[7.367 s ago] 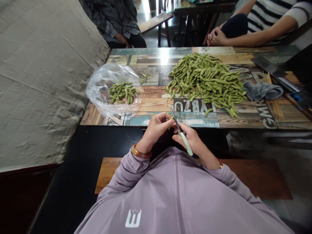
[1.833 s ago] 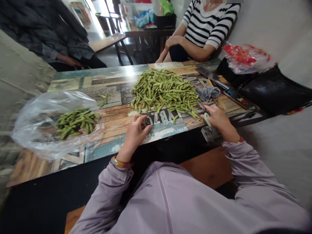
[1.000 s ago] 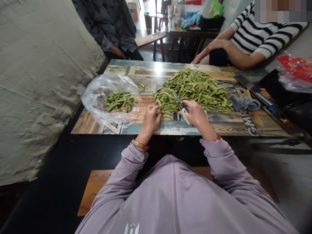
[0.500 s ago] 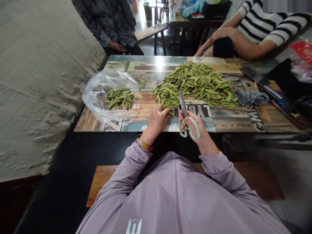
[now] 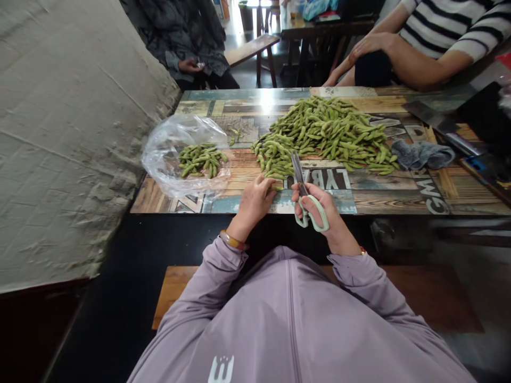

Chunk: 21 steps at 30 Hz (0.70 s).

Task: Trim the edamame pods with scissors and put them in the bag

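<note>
A green soybean pod (image 5: 277, 188) pokes out from the pinched fingers of my left hand (image 5: 255, 199), just in front of the pile's near edge. My right hand (image 5: 328, 213) holds scissors (image 5: 297, 169) with pale green handles, their blades pointing up and away from me beside the left fingertips. The large heap of soybean pods (image 5: 331, 130) spreads over the middle of the table beyond both hands. To the left, a smaller group of pods (image 5: 202, 159) lies on a clear plastic bag (image 5: 159, 151).
A few scraps (image 5: 235, 135) lie between bag and heap. On the right of the patterned table (image 5: 383, 197) are a grey cloth (image 5: 421, 154) and a cleaver (image 5: 431, 118). Two people sit or stand across the table. A rough wall (image 5: 99, 106) borders the left side.
My left hand has drawn back slightly from the heap with the pod. The scissors stay in my right hand, nearly still. The view has shifted a little; the far-left person's hand has risen slightly.
</note>
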Each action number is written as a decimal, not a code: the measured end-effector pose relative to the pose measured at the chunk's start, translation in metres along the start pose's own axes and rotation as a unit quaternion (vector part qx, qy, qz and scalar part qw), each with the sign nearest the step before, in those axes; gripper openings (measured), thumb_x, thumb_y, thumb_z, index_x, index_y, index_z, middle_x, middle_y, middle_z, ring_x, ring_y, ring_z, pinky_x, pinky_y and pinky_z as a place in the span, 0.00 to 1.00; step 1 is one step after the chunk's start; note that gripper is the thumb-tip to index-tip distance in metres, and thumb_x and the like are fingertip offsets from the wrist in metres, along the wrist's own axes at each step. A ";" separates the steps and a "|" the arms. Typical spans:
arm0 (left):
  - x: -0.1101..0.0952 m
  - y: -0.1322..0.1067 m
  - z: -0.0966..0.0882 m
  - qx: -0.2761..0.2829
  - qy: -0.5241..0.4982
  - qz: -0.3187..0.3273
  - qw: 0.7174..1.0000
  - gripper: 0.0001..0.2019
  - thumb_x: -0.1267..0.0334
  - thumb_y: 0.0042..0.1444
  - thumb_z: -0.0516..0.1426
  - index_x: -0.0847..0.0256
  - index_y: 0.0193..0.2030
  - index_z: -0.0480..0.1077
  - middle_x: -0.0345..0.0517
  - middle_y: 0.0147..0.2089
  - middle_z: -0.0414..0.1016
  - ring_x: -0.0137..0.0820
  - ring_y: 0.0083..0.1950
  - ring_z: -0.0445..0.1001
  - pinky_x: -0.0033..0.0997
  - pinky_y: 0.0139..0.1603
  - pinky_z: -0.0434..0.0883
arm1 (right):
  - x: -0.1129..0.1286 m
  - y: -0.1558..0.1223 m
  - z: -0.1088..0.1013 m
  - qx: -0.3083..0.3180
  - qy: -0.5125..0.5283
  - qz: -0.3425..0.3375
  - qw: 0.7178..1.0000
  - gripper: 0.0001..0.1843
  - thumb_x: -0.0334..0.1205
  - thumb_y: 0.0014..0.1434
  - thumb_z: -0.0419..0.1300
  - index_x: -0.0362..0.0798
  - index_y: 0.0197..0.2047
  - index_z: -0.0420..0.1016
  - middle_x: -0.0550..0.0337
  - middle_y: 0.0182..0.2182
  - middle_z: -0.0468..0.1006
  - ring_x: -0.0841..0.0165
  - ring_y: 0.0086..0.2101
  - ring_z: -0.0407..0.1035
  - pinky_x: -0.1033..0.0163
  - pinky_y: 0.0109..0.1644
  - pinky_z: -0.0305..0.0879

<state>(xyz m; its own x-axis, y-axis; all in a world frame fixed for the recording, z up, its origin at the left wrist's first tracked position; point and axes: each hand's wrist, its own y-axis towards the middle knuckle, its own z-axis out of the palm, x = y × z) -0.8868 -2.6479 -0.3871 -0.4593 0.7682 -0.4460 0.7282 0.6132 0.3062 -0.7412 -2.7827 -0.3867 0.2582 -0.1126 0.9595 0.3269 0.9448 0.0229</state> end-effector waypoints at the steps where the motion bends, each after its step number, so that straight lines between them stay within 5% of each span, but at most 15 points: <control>1: -0.001 0.000 0.000 0.006 0.006 0.008 1.000 0.09 0.70 0.60 0.57 0.60 0.45 0.74 0.50 0.43 0.73 0.37 0.44 0.73 0.35 0.45 0.69 | 0.000 -0.001 0.001 0.000 -0.002 0.001 1.000 0.28 0.59 0.54 0.67 0.51 0.51 0.70 0.61 0.36 0.72 0.74 0.24 0.66 0.66 0.24 0.67; 9: -0.008 -0.003 -0.001 0.023 0.042 -0.013 0.999 0.07 0.69 0.63 0.54 0.62 0.40 0.74 0.55 0.45 0.74 0.39 0.46 0.73 0.37 0.45 0.69 | -0.004 -0.022 0.005 0.013 -0.015 0.051 0.999 0.26 0.56 0.54 0.68 0.50 0.50 0.73 0.62 0.35 0.73 0.75 0.23 0.67 0.67 0.23 0.66; 15: -0.002 -0.006 -0.003 -0.003 -0.085 -0.063 0.994 0.04 0.72 0.56 0.57 0.61 0.37 0.71 0.47 0.37 0.74 0.33 0.37 0.71 0.33 0.41 0.67 | -0.012 -0.037 0.004 0.004 0.001 0.072 0.997 0.27 0.55 0.55 0.68 0.51 0.53 0.72 0.62 0.36 0.71 0.74 0.26 0.68 0.66 0.26 0.68; 17: 0.000 -0.010 -0.005 -0.026 -0.207 -0.106 0.972 0.04 0.69 0.55 0.59 0.62 0.38 0.72 0.44 0.35 0.74 0.30 0.34 0.69 0.30 0.38 0.66 | -0.013 -0.039 0.001 0.014 -0.002 0.068 0.998 0.26 0.55 0.57 0.67 0.51 0.54 0.72 0.61 0.38 0.71 0.72 0.29 0.69 0.65 0.30 0.71; 21: -0.004 -0.020 -0.014 -0.028 -0.438 -0.178 0.881 0.13 0.59 0.51 0.65 0.63 0.41 0.76 0.43 0.34 0.77 0.26 0.31 0.67 0.26 0.32 0.63 | -0.015 -0.044 0.000 0.038 -0.067 0.057 0.995 0.28 0.54 0.57 0.66 0.50 0.56 0.71 0.60 0.39 0.70 0.72 0.30 0.68 0.63 0.33 0.70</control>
<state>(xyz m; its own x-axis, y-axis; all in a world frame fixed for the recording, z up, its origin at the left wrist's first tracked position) -0.9068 -2.6602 -0.3798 -0.0669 0.1042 -0.9923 0.5803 0.8131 0.0462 -0.7590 -2.8222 -0.4019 0.1634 0.0336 0.9860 0.2310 0.9703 -0.0714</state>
